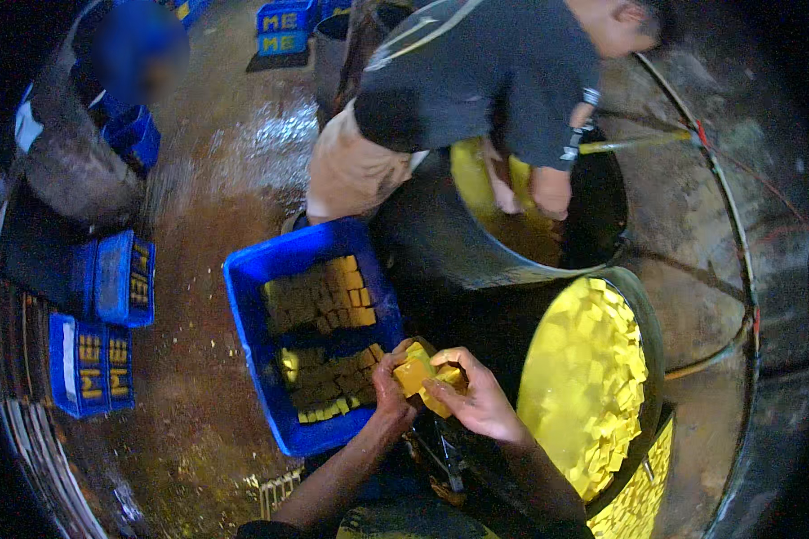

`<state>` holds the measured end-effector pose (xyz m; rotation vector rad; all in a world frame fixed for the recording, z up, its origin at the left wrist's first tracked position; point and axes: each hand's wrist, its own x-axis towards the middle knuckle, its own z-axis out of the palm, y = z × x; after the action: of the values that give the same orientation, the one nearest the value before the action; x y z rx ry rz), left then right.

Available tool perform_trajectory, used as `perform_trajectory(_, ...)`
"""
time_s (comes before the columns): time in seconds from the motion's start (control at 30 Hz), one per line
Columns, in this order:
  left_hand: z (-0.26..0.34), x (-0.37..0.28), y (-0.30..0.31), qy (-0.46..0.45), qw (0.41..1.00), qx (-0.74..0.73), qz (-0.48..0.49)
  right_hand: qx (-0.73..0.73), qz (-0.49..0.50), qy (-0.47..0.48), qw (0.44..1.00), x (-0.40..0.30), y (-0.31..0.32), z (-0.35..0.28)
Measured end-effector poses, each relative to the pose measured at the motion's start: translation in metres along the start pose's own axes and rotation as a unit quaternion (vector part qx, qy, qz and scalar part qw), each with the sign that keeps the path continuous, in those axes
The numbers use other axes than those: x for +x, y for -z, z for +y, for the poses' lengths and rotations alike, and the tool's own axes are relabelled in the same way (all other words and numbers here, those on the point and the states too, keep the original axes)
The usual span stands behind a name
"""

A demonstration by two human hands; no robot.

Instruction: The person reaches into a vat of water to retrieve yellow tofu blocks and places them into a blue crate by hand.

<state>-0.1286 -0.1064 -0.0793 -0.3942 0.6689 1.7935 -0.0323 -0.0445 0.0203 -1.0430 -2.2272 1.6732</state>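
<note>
My left hand point(392, 389) grips yellow tofu-like blocks point(414, 374) close to the right edge of a large blue plastic tub point(246, 337). Next to it, my right hand point(480, 399) has its thumb and fingers around more yellow blocks point(449, 378); the two handfuls touch or nearly touch. Inside the tub lie small blocks point(340, 296) packed in two groups, many in shadow. To the right of my right hand stands a round drum point(650, 377) filled with yellow liquid and many floating yellow blocks point(603, 404).
Ahead, a co-worker point(472, 81) bends with both hands inside another drum point(445, 259). Blue crates point(91, 364) with yellow letters stand at the left, more point(283, 30) at the back. A hose point(735, 202) curves across the right-hand floor. The brown floor point(195, 323) looks wet.
</note>
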Motion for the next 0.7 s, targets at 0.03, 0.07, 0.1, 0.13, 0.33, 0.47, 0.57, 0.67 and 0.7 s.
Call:
perform_trajectory(0.03, 0.003, 0.005, 0.012, -0.003, 1.0, 0.002, 0.008, -0.07, 0.015, 0.014, 0.997, 0.009, -0.01, -0.001)
perform_trajectory(0.07, 0.006, 0.009, 0.025, 0.026, 0.999, 0.001, -0.021, -0.137, 0.035, 0.027, 0.99, 0.018, -0.02, -0.003)
perform_trajectory(0.1, 0.006, 0.015, 0.044, 0.04, 0.999, 0.003, -0.01, -0.202, 0.048, 0.042, 0.977, 0.029, -0.032, -0.004)
perform_trajectory(0.13, 0.009, 0.022, 0.06, 0.05, 0.999, 0.008, -0.003, -0.216, 0.083, 0.044, 0.972, 0.041, -0.044, -0.008)
perform_trajectory(0.33, 0.035, 0.066, 0.13, 0.105, 0.993, -0.031, 0.054, 0.056, -0.211, -0.173, 0.961, 0.107, -0.105, 0.119)
perform_trajectory(0.47, 0.087, 0.084, 0.133, 0.118, 0.978, 0.017, 0.17, 0.217, -0.222, -0.28, 0.909, 0.17, -0.146, 0.187)
perform_trajectory(0.57, 0.081, 0.091, 0.2, 0.043, 0.956, 0.129, 0.261, 0.147, -0.231, -0.012, 0.962, 0.199, -0.174, 0.244)
perform_trajectory(0.67, 0.082, 0.072, 0.244, 0.044, 0.954, 0.134, 0.266, -0.163, -0.172, -0.363, 0.901, 0.243, -0.216, 0.267)
perform_trajectory(0.7, 0.084, 0.066, 0.25, 0.055, 0.958, 0.114, 0.257, -0.191, -0.165, -0.352, 0.901, 0.244, -0.224, 0.284)
